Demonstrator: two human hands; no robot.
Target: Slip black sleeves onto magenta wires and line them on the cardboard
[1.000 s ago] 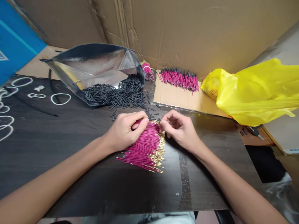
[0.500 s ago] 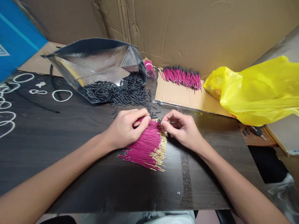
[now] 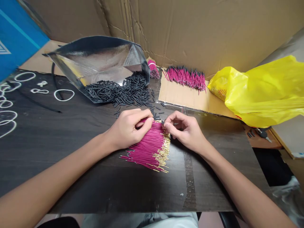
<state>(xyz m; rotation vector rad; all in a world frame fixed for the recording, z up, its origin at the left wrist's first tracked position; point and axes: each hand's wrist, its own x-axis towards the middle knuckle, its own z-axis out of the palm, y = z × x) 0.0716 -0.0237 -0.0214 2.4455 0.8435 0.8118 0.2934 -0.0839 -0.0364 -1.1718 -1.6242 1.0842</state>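
Note:
A fan of thin magenta wires with gold tips (image 3: 149, 148) lies on the dark table (image 3: 95, 177). My left hand (image 3: 129, 128) rests on the far end of the fan, fingers curled and pinching one magenta wire. My right hand (image 3: 182, 129) is just to the right, its fingertips pinched together at a small black tube by the gold tips. Loose black tubes (image 3: 123, 91) spill from an open silver foil bag (image 3: 95, 66) just beyond both hands.
Finished magenta wires with black ends (image 3: 186, 77) lie on a cardboard sheet (image 3: 187, 98) at the back. A bound wire bundle (image 3: 153, 68) stands beside the bag. A yellow plastic bag (image 3: 263, 91) sits right, white rubber bands (image 3: 64, 94) left. Cardboard walls enclose the back.
Both hands stay pinched at the far end of the wire fan with only slight finger motion. The camera has tilted a little, shifting the scene.

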